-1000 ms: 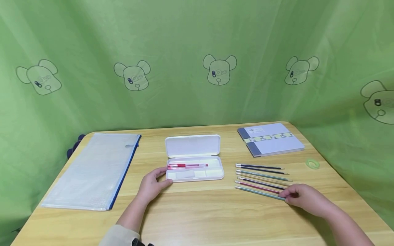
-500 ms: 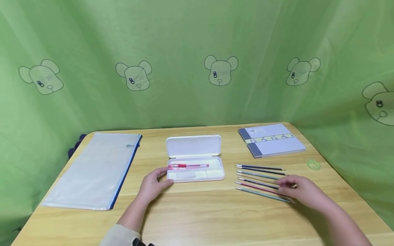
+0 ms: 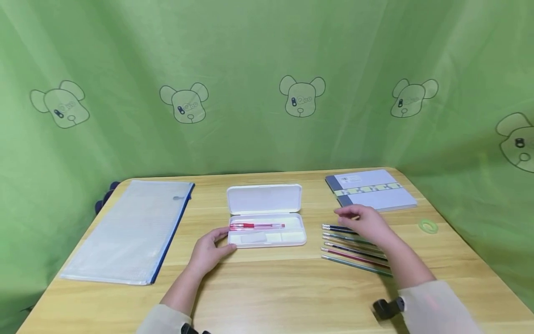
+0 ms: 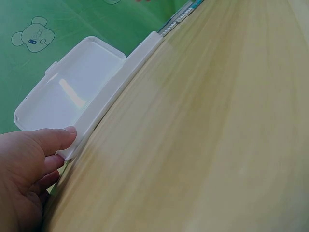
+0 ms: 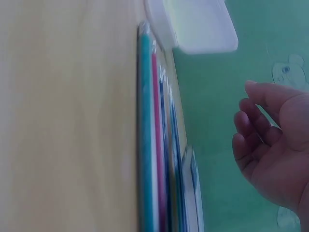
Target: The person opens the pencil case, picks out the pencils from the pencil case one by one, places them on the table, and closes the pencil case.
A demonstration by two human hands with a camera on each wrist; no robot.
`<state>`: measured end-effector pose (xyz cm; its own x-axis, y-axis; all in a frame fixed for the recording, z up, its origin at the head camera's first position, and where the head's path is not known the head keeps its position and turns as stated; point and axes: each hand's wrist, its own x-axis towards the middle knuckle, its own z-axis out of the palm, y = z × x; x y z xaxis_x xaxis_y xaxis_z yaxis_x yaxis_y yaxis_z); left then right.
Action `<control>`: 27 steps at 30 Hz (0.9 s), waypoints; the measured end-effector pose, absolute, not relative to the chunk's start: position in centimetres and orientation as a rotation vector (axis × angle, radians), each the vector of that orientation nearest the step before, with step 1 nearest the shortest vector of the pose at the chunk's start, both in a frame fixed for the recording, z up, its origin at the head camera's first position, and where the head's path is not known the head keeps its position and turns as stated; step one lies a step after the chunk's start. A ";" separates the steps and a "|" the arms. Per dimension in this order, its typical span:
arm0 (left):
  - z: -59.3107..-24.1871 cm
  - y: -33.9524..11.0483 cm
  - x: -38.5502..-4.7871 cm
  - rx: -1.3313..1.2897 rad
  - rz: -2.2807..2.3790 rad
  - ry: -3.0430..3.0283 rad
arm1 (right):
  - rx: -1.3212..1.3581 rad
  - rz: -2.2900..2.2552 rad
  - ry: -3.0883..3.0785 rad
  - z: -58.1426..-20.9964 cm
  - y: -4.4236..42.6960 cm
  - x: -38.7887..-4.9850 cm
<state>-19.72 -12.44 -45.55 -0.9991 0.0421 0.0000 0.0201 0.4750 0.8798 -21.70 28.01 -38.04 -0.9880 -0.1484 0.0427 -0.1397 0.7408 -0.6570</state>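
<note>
A white pencil case lies with its lid raised on the table, a red pen and a whitish block inside it. My left hand grips the case's left end, the thumb at its front corner; the left wrist view shows this hold on the case too. Above the far end of a row of several pencils hovers my right hand, its fingers loosely bent and nothing between them. In the right wrist view that hand is apart from the pencils.
A notebook with a patterned band lies at the back right, and a pale green ring near the right edge. On the left rests a translucent zip pouch with a blue edge. A green curtain stands behind the table.
My right hand has left the pencils' pointed ends and moved up and to the left, over their far side. My left hand keeps its hold on the pencil case.
</note>
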 end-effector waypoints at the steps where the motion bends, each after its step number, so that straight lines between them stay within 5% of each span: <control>1: -45.5 -12.5 -19.7 0.056 1.601 2.678 | -0.249 -1.122 2.908 -37.9 27.4 -22.2; 16: -45.7 -12.6 -19.8 0.062 1.612 2.680 | -0.238 -1.330 2.820 -37.1 21.1 -28.9; 27: -45.7 -12.7 -19.9 0.073 1.582 2.700 | -0.260 -1.344 2.792 -37.2 19.7 -30.1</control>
